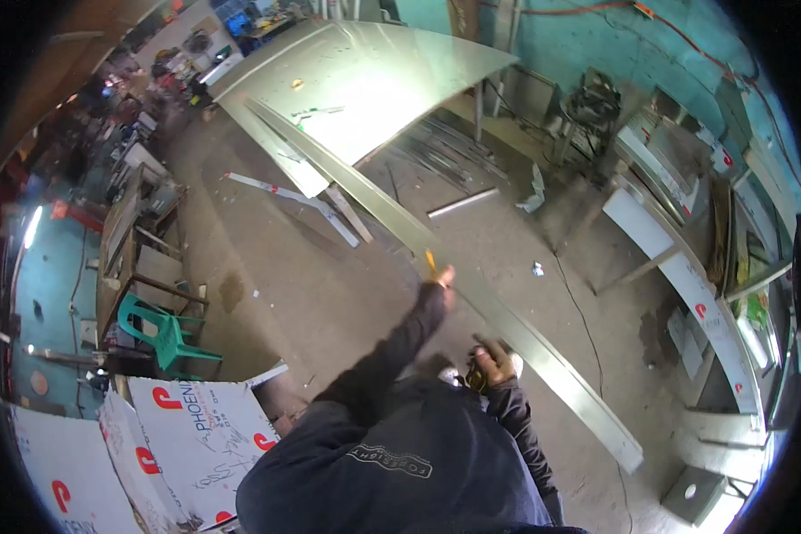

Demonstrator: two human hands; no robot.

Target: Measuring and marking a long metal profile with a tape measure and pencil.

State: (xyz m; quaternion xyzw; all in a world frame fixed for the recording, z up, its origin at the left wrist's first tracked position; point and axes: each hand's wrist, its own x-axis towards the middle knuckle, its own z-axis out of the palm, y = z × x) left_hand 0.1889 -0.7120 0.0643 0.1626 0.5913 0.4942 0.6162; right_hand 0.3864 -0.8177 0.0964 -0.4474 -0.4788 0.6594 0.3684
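A long, shiny metal channel (516,334) runs diagonally from the sheet-topped table down to the lower right, in front of my body. At the channel's near edge is my left hand (445,283), its fingers closed on a slim yellow stick (431,260), perhaps a pencil. My right hand (498,366) is close to my body, wrapped round a small black-and-yellow tape measure (477,380). That hand is below the channel's edge in the view and seems apart from it. Some of the fingers are blurred.
The far end of the channel lies on a table (400,67) topped with a pale sheet. Metal strips (445,156) and a silver bar (463,203) lie on the floor. A green plastic chair (158,331) stands left; a dark cable (587,329) and a long bench (667,240) are right.
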